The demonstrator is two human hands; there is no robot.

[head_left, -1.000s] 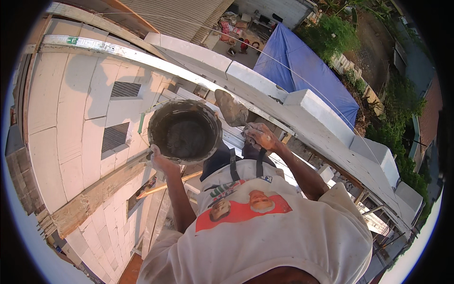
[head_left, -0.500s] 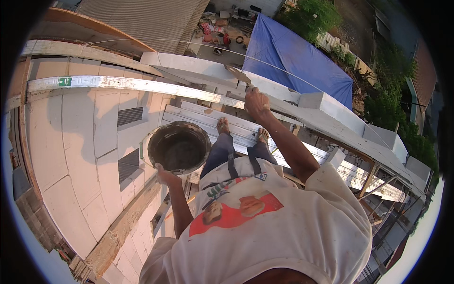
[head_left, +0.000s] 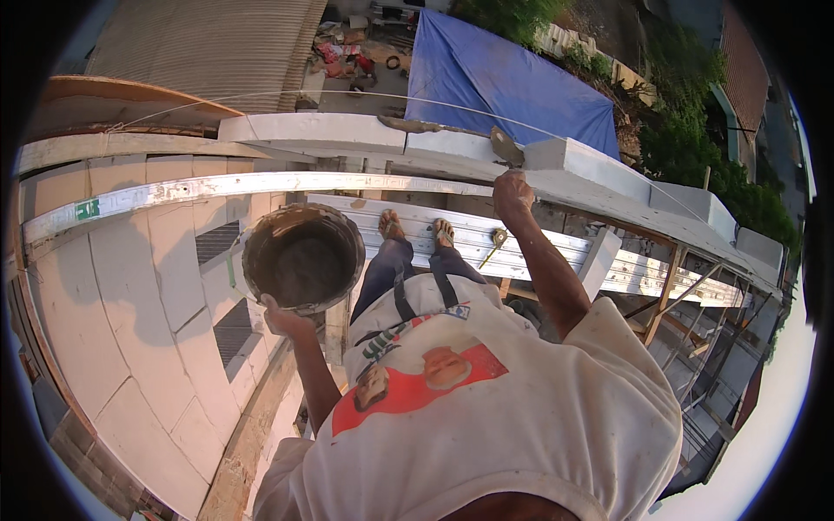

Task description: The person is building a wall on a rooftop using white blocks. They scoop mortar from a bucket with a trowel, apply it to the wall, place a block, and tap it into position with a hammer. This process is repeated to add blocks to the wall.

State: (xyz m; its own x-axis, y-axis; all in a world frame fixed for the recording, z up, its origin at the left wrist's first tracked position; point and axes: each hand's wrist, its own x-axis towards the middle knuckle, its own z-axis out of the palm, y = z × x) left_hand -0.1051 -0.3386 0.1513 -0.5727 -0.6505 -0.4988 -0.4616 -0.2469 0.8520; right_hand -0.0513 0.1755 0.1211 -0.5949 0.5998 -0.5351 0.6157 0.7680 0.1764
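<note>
My left hand (head_left: 287,321) grips the near rim of a dark round bucket (head_left: 347,247), fingers closed on it. Grey wet mortar (head_left: 308,260) lies inside the bucket, and more is smeared on its rim. In my right hand (head_left: 514,195) is a trowel, held by its handle; its mortar-coated blade (head_left: 506,148) points away from me. The blade stands over the top of a row of white blocks (head_left: 452,146), close to the end of a raised block (head_left: 599,169). A patch of mortar (head_left: 408,125) sits on the row further left.
I stand on metal planks (head_left: 547,246) with a tape measure (head_left: 499,236) by my right foot. A metal rail (head_left: 287,181) crosses between me and the blocks. A string (head_left: 347,93) runs along the wall. Beyond, far below, lies a blue tarp (head_left: 512,87).
My right hand has carried the trowel rightward along the blocks, off the mortar patch, and its blade has turned. The bucket stays in my left hand. The whole view has shifted, revealing the tape measure.
</note>
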